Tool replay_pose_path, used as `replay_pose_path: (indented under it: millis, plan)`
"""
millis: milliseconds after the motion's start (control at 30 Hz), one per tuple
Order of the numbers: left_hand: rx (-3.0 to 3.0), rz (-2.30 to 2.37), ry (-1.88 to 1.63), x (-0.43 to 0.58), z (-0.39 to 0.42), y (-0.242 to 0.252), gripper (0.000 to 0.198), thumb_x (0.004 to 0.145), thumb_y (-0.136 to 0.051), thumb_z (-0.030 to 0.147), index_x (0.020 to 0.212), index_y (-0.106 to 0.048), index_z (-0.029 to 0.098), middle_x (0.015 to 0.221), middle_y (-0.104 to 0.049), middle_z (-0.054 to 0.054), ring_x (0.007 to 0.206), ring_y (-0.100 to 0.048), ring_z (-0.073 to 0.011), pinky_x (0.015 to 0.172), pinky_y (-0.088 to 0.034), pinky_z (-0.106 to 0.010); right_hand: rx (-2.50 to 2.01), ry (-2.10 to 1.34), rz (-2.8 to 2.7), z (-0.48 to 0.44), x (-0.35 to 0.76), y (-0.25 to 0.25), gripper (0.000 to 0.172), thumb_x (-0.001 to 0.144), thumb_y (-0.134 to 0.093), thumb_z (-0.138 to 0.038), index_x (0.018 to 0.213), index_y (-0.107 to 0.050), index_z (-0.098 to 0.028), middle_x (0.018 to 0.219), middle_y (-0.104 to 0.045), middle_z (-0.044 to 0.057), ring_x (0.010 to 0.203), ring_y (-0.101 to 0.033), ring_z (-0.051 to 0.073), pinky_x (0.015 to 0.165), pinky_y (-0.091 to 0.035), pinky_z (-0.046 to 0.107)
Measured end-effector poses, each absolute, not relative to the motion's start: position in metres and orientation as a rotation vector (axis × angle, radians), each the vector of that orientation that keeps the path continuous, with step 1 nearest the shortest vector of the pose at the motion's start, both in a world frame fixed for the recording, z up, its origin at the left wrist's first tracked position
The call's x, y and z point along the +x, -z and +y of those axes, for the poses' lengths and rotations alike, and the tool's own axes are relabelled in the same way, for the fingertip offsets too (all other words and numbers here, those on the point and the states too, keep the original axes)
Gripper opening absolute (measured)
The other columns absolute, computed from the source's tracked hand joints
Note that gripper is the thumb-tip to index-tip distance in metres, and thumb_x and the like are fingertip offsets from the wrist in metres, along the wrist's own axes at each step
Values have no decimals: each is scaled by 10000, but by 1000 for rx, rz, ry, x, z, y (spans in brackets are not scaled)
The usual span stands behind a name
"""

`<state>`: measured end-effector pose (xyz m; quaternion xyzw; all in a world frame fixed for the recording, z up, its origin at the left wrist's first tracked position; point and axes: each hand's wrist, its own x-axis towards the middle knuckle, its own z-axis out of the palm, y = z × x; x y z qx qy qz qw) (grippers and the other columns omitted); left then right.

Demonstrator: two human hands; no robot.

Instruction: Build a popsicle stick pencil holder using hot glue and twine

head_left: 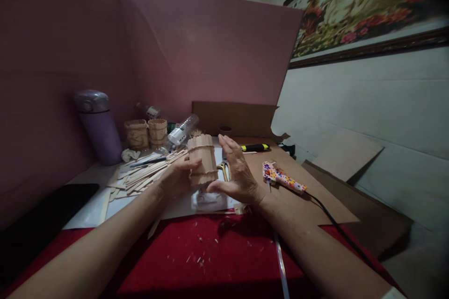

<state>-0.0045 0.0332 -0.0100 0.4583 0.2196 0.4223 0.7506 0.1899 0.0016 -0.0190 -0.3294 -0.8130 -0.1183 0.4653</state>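
Note:
A small barrel-shaped holder [202,161], made of upright wooden craft sticks with twine bands near its top and bottom, is held up over the table. My left hand [177,176] grips it from the left, thumb across its front. On the other side my right hand [239,173] is open, fingers extended upward and thumb close to the holder's lower edge; whether the thumb touches it I cannot tell. Gold-handled scissors [223,167] lie behind, partly hidden between holder and right hand. Loose craft sticks [145,176] are piled to the left.
A flower-patterned glue gun [285,180] with a black cord lies on cardboard [324,205] at right. Behind are a yellow-black utility knife [257,148], a clear plastic bottle [184,130] and two stick cups [136,135]. A purple tumbler [100,133] stands left. Scraps dot the red cloth [182,261].

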Motion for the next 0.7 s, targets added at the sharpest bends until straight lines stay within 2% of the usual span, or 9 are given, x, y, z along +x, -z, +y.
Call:
replay_pose_path:
  millis: [67,167,433,567,700]
  plan:
    - [1014,494,-886,-4,30,10,501,676,-755,224,1157,-634,150,969,-739,-93,871,-709,-253,795,-574,-393,-810,293,-2028,3,191,18,1199,700,-686,-721,1578,-41,-221,1588,-280,179,1489,-221,330,1183,-277,553]
    - [1039,507,-858,-4,26,9,503,684,-748,233,1165,-621,163,975,-736,-95,865,-710,-264,775,-572,-400,-808,283,-2079,2,192,17,1243,693,-702,-709,1578,31,-235,1620,-225,161,1508,-168,324,1190,-263,556]
    - [1023,494,-827,-1,16,5,524,672,-751,243,1173,-617,171,1019,-729,-116,822,-703,-259,712,-576,-383,-708,237,-2184,1,196,12,1225,695,-716,-690,1579,2,-238,1640,-147,169,1504,-188,313,1184,-272,529]
    - [1025,480,-808,0,16,6,464,679,-743,278,1120,-658,162,987,-730,-121,806,-691,-257,683,-572,-370,-724,295,-2225,-1,197,8,1212,701,-708,-691,1580,-4,-243,1628,-200,164,1484,-237,326,1165,-291,537]
    - [1027,478,-796,1,16,9,380,678,-754,339,1007,-696,159,884,-733,-110,727,-679,-246,659,-568,-374,-714,356,-2264,-4,197,5,1266,651,-673,-778,1582,-23,-219,1618,-223,181,1467,-262,352,1150,-295,550]
